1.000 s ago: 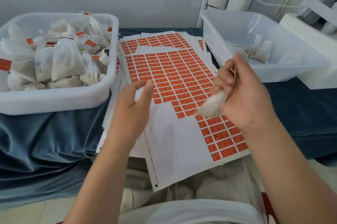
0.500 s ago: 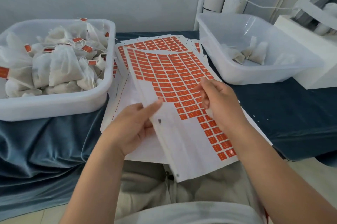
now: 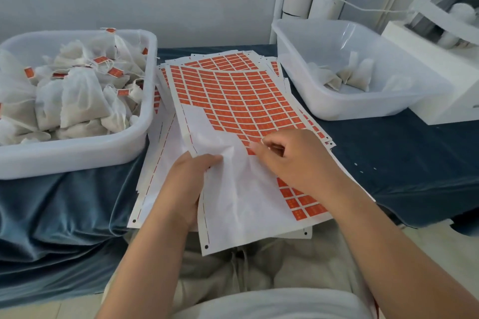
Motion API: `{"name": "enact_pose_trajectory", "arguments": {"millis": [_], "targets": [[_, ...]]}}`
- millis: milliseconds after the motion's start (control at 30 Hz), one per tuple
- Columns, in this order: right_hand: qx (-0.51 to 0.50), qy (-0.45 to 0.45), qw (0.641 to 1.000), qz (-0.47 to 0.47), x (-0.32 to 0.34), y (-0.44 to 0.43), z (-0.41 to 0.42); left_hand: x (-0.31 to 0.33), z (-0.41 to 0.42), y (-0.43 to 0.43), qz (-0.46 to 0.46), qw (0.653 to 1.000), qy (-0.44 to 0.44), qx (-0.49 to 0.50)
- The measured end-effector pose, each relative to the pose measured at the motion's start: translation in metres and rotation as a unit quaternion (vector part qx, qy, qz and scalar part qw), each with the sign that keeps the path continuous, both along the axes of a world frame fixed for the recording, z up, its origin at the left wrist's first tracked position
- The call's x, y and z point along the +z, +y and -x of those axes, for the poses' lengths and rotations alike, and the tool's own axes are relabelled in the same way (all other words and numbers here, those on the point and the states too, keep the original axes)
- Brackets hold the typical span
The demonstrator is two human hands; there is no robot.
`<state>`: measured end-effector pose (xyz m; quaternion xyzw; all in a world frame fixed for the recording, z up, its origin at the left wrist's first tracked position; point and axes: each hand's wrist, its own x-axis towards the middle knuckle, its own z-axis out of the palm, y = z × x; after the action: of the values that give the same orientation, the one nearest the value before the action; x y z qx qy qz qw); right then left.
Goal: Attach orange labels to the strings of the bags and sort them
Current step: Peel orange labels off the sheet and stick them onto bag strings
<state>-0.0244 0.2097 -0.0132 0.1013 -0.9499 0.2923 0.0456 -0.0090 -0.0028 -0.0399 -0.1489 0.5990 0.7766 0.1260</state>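
The top label sheet was seen lying on a fanned stack, its near edge overhanging the blue cloth. Its left edge was gripped by the left hand, thumb on top. An orange label at the peeled border was pinched by the curled fingers of the right hand. Left of the sheet, nearly touching it, a white bin was heaped with labelled bags. Right of the sheet, a clear bin with a few bags was set apart by bare cloth.
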Motion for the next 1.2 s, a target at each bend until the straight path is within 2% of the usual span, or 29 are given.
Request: {"name": "enact_pose_trajectory", "arguments": {"millis": [200,300,433,600,667,733,833,867,933,967,1000,1033,1067,1133,1167,1200], "targets": [[0.027,0.047,0.995,-0.083,-0.001,-0.012,-0.005,0.0,0.0,0.002,-0.008,1.0,0.021,0.001],[0.053,0.091,0.99,-0.091,-0.007,-0.015,-0.007,0.001,0.0,0.003,0.009,1.0,0.028,-0.005],[0.035,0.115,0.989,-0.087,-0.011,-0.014,-0.005,0.002,-0.001,0.004,0.031,0.999,0.029,-0.003],[-0.04,0.022,0.998,0.049,0.003,0.0,0.003,0.004,-0.002,-0.003,0.075,0.997,0.036,0.007],[-0.098,-0.033,0.985,0.14,0.009,0.009,0.006,0.007,-0.002,-0.007,0.099,0.993,0.059,0.012],[-0.143,-0.067,0.957,0.244,0.015,0.015,0.005,0.01,0.0,-0.011,0.143,0.986,0.089,0.014],[-0.172,-0.102,0.912,0.358,0.025,0.018,0.002,0.013,0.001,-0.016,0.306,0.94,0.146,0.016],[-0.164,-0.112,0.901,0.386,0.028,0.017,0.0,0.012,0.0,-0.016,0.385,0.91,0.155,0.02],[-0.135,-0.124,0.885,0.428,0.032,0.01,-0.006,0.011,-0.006,-0.011,0.535,0.824,0.183,0.048],[-0.12,-0.128,0.88,0.441,0.033,0.006,-0.009,0.013,-0.009,-0.006,0.576,0.788,0.209,0.066],[-0.106,-0.129,0.878,0.448,0.033,0.001,-0.011,0.016,-0.012,-0.001,0.585,0.771,0.239,0.079],[-0.095,-0.127,0.877,0.453,0.031,-0.005,-0.013,0.018,-0.014,0.003,0.562,0.78,0.263,0.078],[-0.087,-0.123,0.876,0.458,0.029,-0.011,-0.015,0.022,-0.016,0.008,0.506,0.818,0.266,0.058],[-0.08,-0.107,0.88,0.456,0.024,-0.021,-0.018,0.03,-0.02,0.019,0.303,0.931,0.205,-0.007],[-0.073,-0.098,0.883,0.453,0.022,-0.026,-0.02,0.034,-0.022,0.023,0.183,0.969,0.165,-0.032],[-0.062,-0.09,0.886,0.45,0.021,-0.029,-0.021,0.035,-0.023,0.026,0.085,0.987,0.126,-0.049]]}}
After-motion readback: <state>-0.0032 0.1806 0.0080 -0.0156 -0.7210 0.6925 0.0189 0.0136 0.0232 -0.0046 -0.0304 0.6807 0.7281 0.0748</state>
